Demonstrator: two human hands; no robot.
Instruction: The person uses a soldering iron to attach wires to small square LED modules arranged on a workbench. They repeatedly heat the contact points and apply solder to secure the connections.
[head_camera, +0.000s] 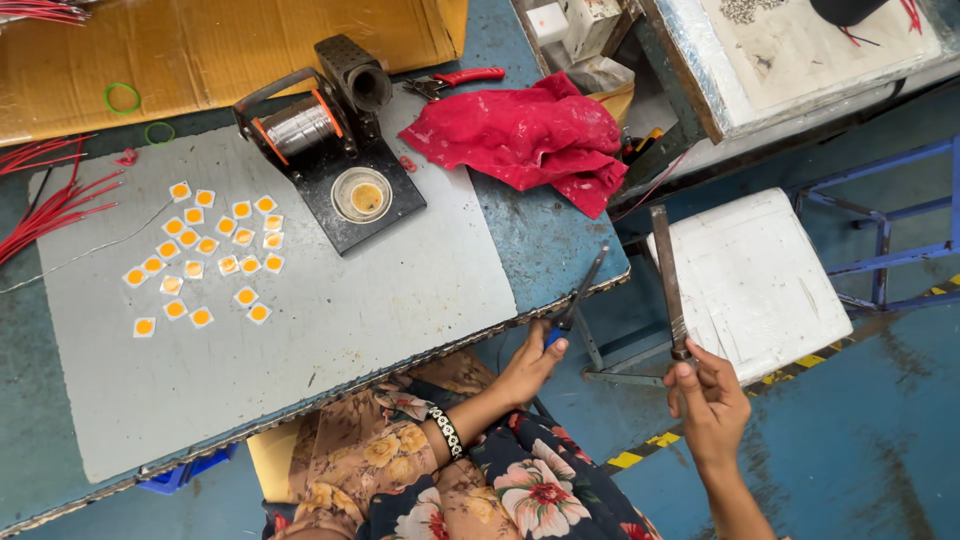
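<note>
Left hand (532, 362) is curled closed, wrist bent; right hand (708, 398) is raised beyond the table's edge, fingers apparently pinched.

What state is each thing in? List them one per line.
Left hand: gripping a soldering iron, tip up.
Right hand: holding a flat metal file upright.
Solder spool: mounted on its stand, partly wound.
Round tin: open.
Red cloth: crumpled.
Square chips: loose, lying flat on the grey mat.
Red-handled pliers: lying flat.
</note>
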